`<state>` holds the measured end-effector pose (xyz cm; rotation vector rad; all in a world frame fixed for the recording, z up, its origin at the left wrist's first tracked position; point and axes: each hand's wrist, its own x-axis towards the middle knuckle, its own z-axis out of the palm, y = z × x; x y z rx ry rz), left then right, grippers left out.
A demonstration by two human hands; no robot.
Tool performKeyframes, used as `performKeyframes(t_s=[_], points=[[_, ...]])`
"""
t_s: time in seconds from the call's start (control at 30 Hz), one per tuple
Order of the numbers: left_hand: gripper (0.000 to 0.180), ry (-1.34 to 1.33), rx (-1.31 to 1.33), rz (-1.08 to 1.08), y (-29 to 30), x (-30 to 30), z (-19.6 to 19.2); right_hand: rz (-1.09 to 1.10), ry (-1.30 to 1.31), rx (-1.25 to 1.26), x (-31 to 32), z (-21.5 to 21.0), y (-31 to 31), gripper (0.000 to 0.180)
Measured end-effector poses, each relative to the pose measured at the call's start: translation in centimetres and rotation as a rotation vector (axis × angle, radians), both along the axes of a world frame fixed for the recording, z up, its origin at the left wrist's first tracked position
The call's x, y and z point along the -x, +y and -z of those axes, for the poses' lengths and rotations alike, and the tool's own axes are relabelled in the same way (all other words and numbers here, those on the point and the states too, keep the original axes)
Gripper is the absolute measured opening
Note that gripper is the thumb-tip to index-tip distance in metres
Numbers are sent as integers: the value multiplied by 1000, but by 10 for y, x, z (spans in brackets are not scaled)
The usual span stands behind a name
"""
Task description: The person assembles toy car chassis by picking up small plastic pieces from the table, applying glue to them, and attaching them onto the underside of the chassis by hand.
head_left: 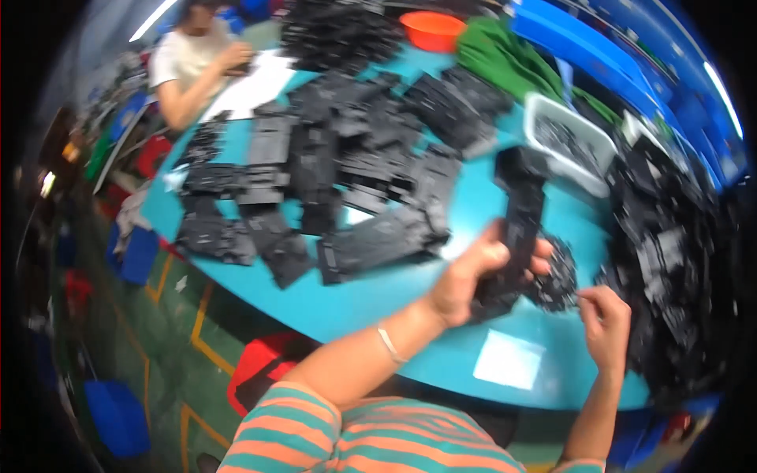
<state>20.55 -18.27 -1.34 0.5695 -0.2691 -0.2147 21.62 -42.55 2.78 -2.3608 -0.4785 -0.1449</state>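
My left hand [467,274] is wrapped round a long black plastic part [522,211], which it holds up at a slant over the table. Just right of that part lies a pile of small black pieces [560,276]. At the pile's right edge is my right hand [605,319], its thumb and forefinger pinched together. Whatever sits between those fingertips is too small and blurred to tell. Below my left hand, another dark part [495,306] rests on the table, partly hidden. A white sheet of paper [509,360] lies nearer to me.
Many black plastic parts [347,158] cover the left and middle of the blue-green table [418,347]. More are heaped at the right [662,260]. Beyond stand a white bin [601,185] of small pieces, a green cloth [501,59] and an orange basin [434,33]. Another person [185,67] sits far left.
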Motion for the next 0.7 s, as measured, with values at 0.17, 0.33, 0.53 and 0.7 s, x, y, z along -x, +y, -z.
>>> performKeyframes(t_s=[0.17,0.33,0.53,0.7], points=[[56,32,67,-5,11,-1,-2,-244,63,99,36,6,8,8],[76,50,-139,-30,0,-4,-3,-318,9,189,53,24,5,11],[76,39,-166,-39,-3,0,-2,-320,-74,308,63,34,9,13],[76,40,-161,-29,-2,1,-1,-402,-41,316,63,28,9,10]])
